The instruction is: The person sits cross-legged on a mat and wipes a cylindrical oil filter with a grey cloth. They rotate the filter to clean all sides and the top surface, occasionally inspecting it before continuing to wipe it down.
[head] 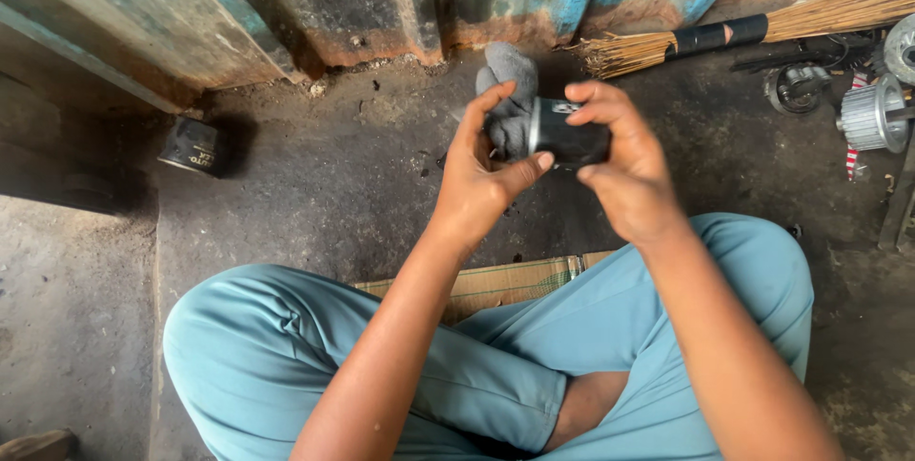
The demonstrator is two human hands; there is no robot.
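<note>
**A small black canister, a grey rag, and a hard floor underneath**

The person sits cross-legged on a flattened piece of cardboard (pixel 505 282), holding a black cylindrical canister (pixel 570 141) up in front of the knees, over the bare concrete floor (pixel 315 175). The right hand (pixel 624 170) is closed round the canister's body from above and the far side, fingers curled over its top. The left hand (pixel 481 180) presses a grey rag (pixel 510 103) against the canister's silver-rimmed end, thumb along the underside, forefinger raised.

The hold looks to me like the weak point. Only fingertips carry the canister, and if its skin is oily, a firm push from the rag could twist it loose and drop it onto the floor just beyond the cardboard, denting the rim. The rag's loose top could also snag.

Left of the canister, near the blue rusted metal wall (pixel 381 3), a second black canister (pixel 193 146) lies on its side. To the right lie a broom (pixel 762 27) and metal machine parts (pixel 872 113).
</note>
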